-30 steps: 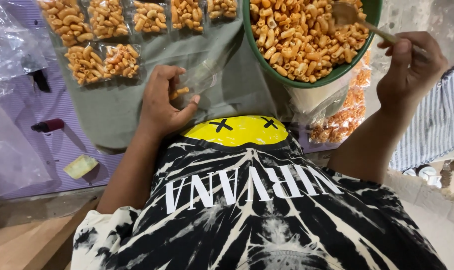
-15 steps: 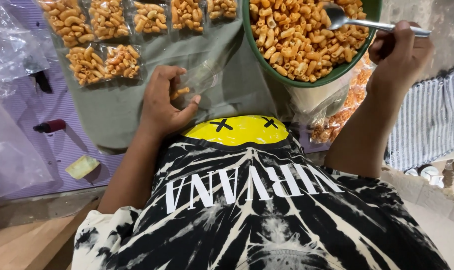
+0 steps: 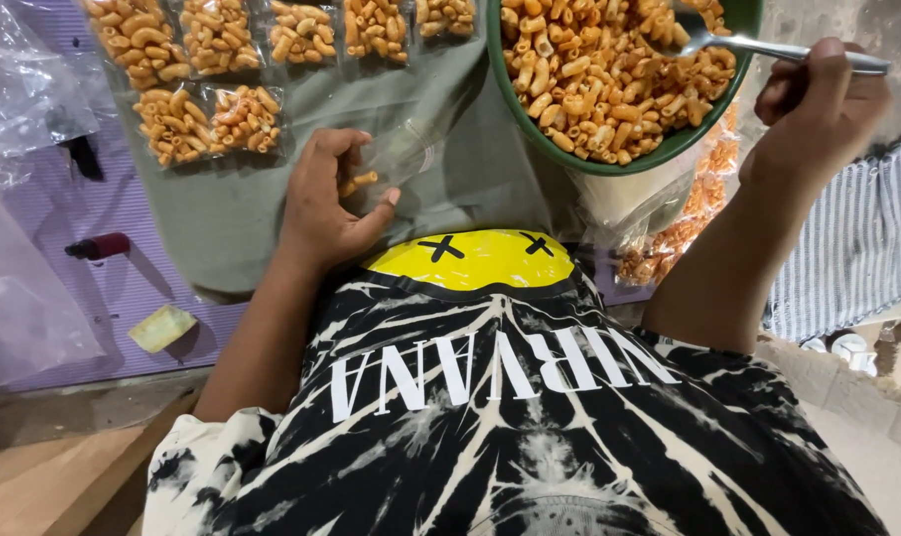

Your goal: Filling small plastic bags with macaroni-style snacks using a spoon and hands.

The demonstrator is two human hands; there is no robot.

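My left hand (image 3: 321,203) rests on a green-grey cloth (image 3: 232,213) and pinches the mouth of a small clear plastic bag (image 3: 396,159) with a couple of orange macaroni pieces inside. My right hand (image 3: 818,109) grips the handle of a metal spoon (image 3: 758,46). The spoon's bowl lies in a big green bowl (image 3: 619,159) heaped with orange macaroni snacks (image 3: 589,74). Several filled small packets (image 3: 207,119) lie in rows on the cloth beyond my left hand.
Loose clear plastic bags (image 3: 18,99) pile at the left on a purple mat (image 3: 123,288). A small dark red cylinder (image 3: 98,246) and a yellow sponge-like square (image 3: 160,329) lie on the mat. A large bag of snacks (image 3: 684,233) sits under the bowl. Striped cloth (image 3: 857,248) lies right.
My right hand has turned the spoon from a tilted hold to level and pushed its bowl into the macaroni. The left hand has stayed still on the bag.
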